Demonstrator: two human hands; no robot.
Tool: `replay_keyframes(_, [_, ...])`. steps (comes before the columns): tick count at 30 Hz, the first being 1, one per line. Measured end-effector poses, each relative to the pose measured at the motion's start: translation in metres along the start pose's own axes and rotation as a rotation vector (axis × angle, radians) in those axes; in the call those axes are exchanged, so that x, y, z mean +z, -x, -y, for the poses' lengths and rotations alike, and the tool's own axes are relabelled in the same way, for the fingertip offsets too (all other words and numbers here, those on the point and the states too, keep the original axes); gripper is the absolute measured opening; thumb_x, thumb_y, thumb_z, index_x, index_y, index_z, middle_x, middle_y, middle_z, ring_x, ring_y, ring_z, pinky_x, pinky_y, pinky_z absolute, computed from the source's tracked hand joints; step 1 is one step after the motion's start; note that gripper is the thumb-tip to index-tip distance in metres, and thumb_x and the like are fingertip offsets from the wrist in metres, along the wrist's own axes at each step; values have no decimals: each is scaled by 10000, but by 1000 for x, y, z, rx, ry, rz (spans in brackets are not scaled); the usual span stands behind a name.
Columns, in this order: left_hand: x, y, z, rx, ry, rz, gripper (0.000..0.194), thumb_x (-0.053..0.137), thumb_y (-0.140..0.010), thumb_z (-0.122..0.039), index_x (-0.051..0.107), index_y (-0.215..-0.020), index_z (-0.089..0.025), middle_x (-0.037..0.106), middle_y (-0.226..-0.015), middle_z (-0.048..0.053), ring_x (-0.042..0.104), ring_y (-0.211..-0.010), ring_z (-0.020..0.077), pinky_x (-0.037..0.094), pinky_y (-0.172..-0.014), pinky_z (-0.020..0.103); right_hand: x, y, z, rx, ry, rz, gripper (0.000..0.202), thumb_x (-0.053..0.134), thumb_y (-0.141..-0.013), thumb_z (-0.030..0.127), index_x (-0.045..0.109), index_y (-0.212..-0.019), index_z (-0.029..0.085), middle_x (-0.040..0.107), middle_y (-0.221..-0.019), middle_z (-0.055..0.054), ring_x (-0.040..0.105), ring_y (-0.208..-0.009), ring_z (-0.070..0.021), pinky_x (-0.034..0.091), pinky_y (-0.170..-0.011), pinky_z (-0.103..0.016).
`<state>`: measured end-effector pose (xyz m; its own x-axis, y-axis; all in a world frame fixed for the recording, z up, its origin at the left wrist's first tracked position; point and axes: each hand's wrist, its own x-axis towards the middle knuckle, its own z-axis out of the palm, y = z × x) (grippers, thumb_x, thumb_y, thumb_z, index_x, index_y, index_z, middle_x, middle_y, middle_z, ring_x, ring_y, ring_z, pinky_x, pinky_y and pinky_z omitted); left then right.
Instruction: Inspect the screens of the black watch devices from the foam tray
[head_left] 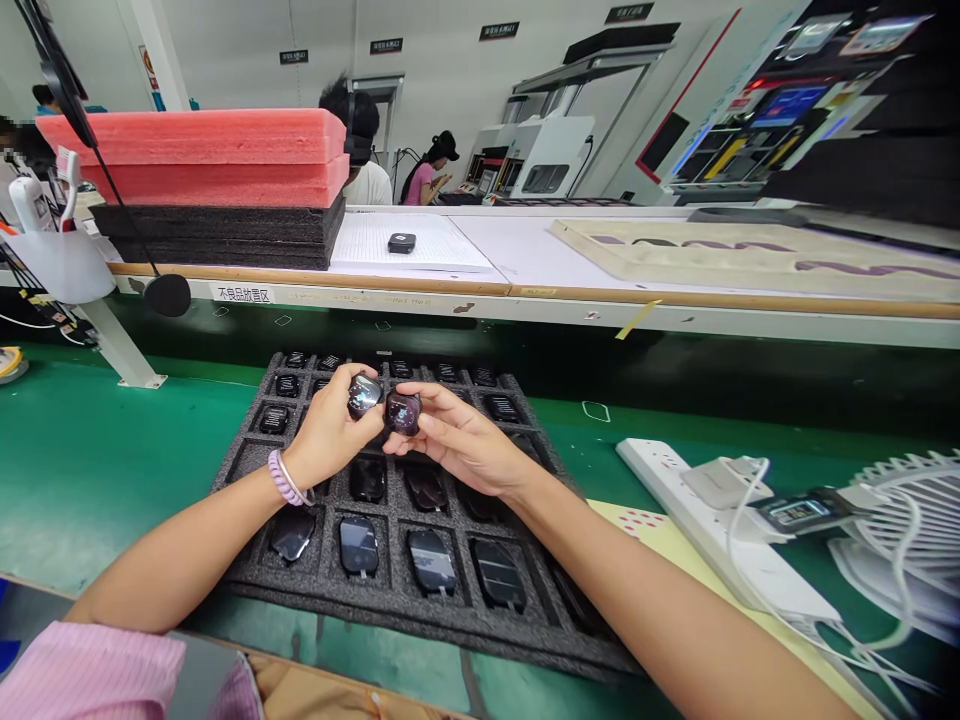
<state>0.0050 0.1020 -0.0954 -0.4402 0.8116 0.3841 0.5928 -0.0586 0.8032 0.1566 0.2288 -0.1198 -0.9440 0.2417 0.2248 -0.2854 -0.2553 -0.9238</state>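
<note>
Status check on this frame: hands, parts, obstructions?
Left hand holds one watch body; right hand holds another. Both above foam tray. Nothing in the way.

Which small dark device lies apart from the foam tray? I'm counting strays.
The lone device on the white sheet on the raised shelf. The others sit in the black foam tray or in the left hand and right hand.

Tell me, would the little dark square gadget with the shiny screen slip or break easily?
Probably slippery: the small dark square gadget has a glossy face. Likely light, since the right hand pinches it with fingertips. Possibly fragile, given the padded black foam tray.
</note>
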Motion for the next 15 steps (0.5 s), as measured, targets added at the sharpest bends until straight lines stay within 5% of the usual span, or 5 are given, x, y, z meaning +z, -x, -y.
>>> replay_keyframes(15, [-1,-1,3,3,-9,3,362,595,-780,-257,549,-1128,-169,592,-963,42,547,-796,157,430,-665,247,1,-1,1,0,6,-16,428,811,-893,423,586,-1217,256,684,-1013,-25,711,-866,-204,555,-873,-372])
